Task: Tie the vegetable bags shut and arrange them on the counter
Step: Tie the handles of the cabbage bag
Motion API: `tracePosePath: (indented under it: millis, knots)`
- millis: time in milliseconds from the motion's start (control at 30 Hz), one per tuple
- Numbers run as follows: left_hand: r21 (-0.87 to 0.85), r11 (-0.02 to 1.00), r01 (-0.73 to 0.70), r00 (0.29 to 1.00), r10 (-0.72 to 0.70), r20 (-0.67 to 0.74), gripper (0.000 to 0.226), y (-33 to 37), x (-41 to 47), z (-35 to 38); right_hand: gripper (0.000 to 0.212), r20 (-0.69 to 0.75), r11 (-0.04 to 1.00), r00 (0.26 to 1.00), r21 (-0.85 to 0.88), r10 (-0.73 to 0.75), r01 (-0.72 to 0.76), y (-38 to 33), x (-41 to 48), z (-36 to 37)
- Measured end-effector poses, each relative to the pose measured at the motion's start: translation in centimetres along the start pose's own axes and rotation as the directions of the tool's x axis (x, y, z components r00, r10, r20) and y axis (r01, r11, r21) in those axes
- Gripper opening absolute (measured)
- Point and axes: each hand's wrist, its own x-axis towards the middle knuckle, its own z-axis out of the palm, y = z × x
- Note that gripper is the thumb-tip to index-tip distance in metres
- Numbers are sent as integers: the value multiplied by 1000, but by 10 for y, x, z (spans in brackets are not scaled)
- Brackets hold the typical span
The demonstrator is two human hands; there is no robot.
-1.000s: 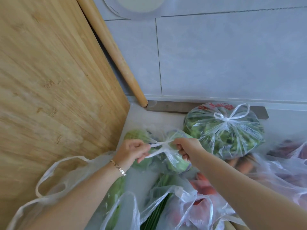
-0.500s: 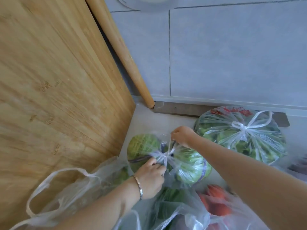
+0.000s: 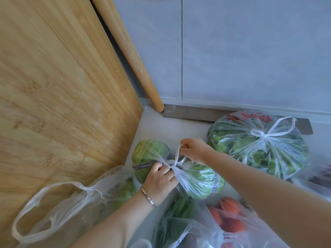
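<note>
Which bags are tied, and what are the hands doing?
Greens bag: tied shut.
Cabbage bag: half tied.
Left bag: open, handles loose.
Carrot bag: looks open.
Left hand: pinches one handle.
Right hand: pinches the other handle.

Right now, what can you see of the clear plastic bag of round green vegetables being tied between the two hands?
The clear thin plastic bag holds two round pale-green heads, each crossed by a purple band. It lies on the pale counter close beside the upright wooden board. Its white handles are gathered and crossed above its middle; whether a knot is finished, I cannot tell. The left hand pinches the strands at the crossing; the right hand pinches one strand, held taut upward.
</note>
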Motion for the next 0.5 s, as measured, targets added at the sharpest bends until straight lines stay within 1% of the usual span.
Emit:
tracePosePath:
  millis: [67, 100, 133, 200, 267, 333, 367, 400, 433, 467, 500]
  knots:
    - [-32, 999, 22, 999, -21, 32, 26, 2, 2, 0, 31, 41, 998, 999, -68, -4, 7, -4, -4, -2]
    - [-52, 998, 30, 998, -27, 59, 24, 2, 2, -2, 30, 59, 998, 998, -67, 6, -3, -7, -6, -4]
    - [-81, 996, 41, 997, -35, 76, 23, 2, 3, -6, 27, 73, 1000, 997, -22, 23, -22, -9, -9, -9]
    - [-161, 986, 52, 998, -44, 54, 24, -2, 3, -16, 17, 62, 985, 996, 155, 66, -75, -8, -12, -20]
    - [-270, 960, 73, 996, -82, -22, 30, -8, 5, -37, 19, 6, 926, 998, 373, 62, -60, -5, -17, -31]
    - [-372, 924, 86, 981, -143, -129, 34, -14, 8, -60, 33, -1, 806, 999, 591, 34, -27, -4, -22, -34]
    - [-392, 916, 81, 974, -157, -166, 33, -15, 11, -72, 36, 32, 728, 999, 684, 30, -44, -5, -24, -34]
    - [-390, 917, 84, 971, -163, -173, 31, -16, 14, -82, 36, 71, 675, 997, 734, 24, -69, -8, -26, -33]
    - [-381, 919, 97, 976, -162, -144, 30, -17, 17, -89, 34, 94, 667, 995, 741, 17, -81, -13, -27, -31]
    - [-364, 925, 113, 982, -159, -98, 29, -18, 19, -96, 32, 96, 705, 995, 705, 15, -78, -17, -27, -31]
    - [-330, 936, 120, 989, -143, -47, 29, -19, 21, -100, 31, 88, 776, 996, 628, 9, -63, -20, -26, -31]
